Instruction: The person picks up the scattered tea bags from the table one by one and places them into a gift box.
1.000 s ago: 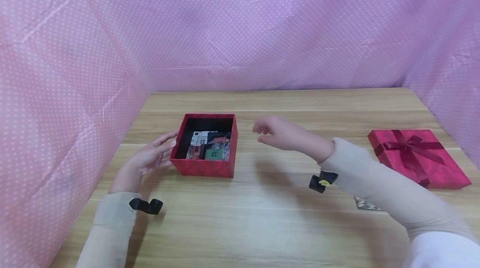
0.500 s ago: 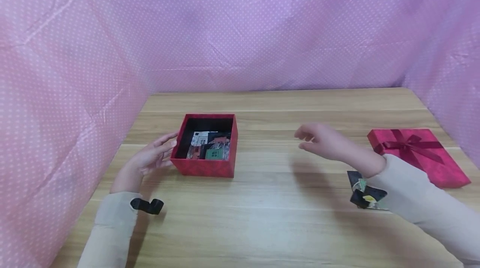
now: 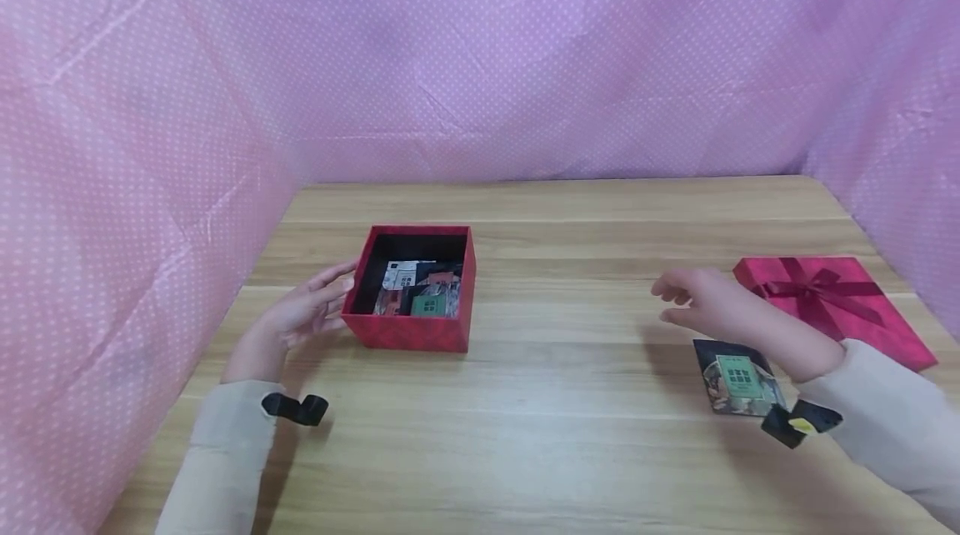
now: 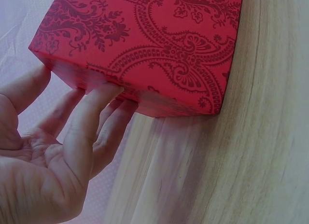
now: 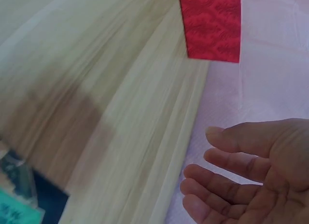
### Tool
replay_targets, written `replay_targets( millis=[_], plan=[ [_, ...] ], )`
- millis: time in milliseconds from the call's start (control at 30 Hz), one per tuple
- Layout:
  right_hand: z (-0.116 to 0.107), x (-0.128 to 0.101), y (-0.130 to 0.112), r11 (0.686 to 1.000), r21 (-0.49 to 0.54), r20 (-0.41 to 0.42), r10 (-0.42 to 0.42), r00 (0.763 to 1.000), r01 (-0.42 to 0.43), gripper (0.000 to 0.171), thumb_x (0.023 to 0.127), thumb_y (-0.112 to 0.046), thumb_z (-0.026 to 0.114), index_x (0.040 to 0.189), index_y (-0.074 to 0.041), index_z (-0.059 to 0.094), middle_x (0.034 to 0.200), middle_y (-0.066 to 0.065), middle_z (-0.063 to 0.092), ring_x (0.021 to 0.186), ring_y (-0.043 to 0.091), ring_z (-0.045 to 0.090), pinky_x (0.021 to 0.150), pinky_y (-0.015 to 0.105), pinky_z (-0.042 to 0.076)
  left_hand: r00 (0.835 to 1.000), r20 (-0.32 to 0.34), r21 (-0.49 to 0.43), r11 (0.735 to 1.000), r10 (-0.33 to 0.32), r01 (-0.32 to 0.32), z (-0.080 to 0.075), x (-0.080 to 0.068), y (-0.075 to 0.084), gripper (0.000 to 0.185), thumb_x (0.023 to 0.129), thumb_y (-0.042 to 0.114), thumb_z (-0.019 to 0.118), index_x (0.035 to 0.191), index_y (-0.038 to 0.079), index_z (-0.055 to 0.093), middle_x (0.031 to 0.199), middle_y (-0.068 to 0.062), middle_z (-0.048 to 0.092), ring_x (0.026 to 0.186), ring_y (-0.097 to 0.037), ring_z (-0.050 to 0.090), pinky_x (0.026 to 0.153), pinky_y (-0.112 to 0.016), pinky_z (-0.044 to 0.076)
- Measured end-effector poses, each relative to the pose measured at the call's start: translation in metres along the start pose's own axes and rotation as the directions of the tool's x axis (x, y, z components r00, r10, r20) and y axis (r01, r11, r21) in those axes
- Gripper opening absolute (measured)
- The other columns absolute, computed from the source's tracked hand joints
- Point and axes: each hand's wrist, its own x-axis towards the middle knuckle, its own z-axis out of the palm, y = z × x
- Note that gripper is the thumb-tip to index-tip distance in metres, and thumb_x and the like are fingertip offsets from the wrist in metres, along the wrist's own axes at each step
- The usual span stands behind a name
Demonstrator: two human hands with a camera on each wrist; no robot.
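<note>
Two red pieces frame the work on the wooden worktop (image 3: 570, 435): the open red box (image 3: 411, 333) at left centre and, well apart at the far right, its lid (image 3: 862, 327) with the ribbon bow. Inside the box lie small picture cards (image 3: 420, 292), and one more card (image 3: 738, 377), dark with a green house on it, lies flat on the worktop just in front of the right forearm.

The step in hand looks like fetching that loose card for the box. To do it well, I judge the right hand should come down over the card's near edge, slide a fingertip under a corner since it lies flat, and pinch lightly so it does not bend, while the left keeps the box from sliding.

The left hand (image 3: 303, 317) lies low on the worktop, its grip apart, straight fingers (image 4: 99, 108) touching the box's left wall near the bottom edge. The right hand (image 3: 708, 306) hovers above the worktop between the card and the lid, palm sideways, fingers (image 5: 227, 161) loosely bent and apart, holding nothing.
</note>
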Motion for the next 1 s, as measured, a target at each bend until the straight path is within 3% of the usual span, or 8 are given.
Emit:
replay_targets(
  millis=[467,767,1000],
  plan=[
    [-0.002,-0.024,0.028,0.980,-0.028,0.018,0.196,0.981,-0.195,0.034,0.080,-0.012,0.073,0.104,0.009,0.061,0.090,0.018,0.066,0.082,0.030,0.062,0.072,0.046,0.054,1.000,0.003,-0.037,0.999,0.003,-0.003,-0.003,-0.001,-0.001,0.028,0.100,0.022,0.049,0.125,0.033,0.046,0.107,0.011,0.067,0.100,-0.006,0.063,0.080,-0.028,0.055],
    [-0.004,-0.038,0.039,0.958,-0.071,0.022,0.280,0.960,-0.278,0.040,0.080,-0.020,0.073,0.102,0.011,0.060,0.084,0.017,0.066,0.079,0.033,0.063,0.070,0.048,0.052,1.000,-0.003,-0.003,1.000,-0.013,0.013,-0.002,0.000,-0.003,0.055,0.098,0.026,0.052,0.147,0.025,0.028,0.111,0.011,0.065,0.103,-0.007,0.062,0.082,-0.028,0.055],
    [-0.003,-0.048,0.043,0.926,-0.103,0.098,0.372,0.923,-0.363,0.047,0.081,-0.026,0.071,0.099,0.016,0.058,0.085,0.024,0.065,0.072,0.030,0.061,0.063,0.044,0.052,1.000,-0.010,0.009,1.000,-0.020,0.021,-0.001,0.000,-0.002,0.057,0.098,0.028,0.052,0.148,0.024,0.025,0.112,0.011,0.064,0.104,-0.007,0.061,0.082,-0.028,0.054]
  ],
)
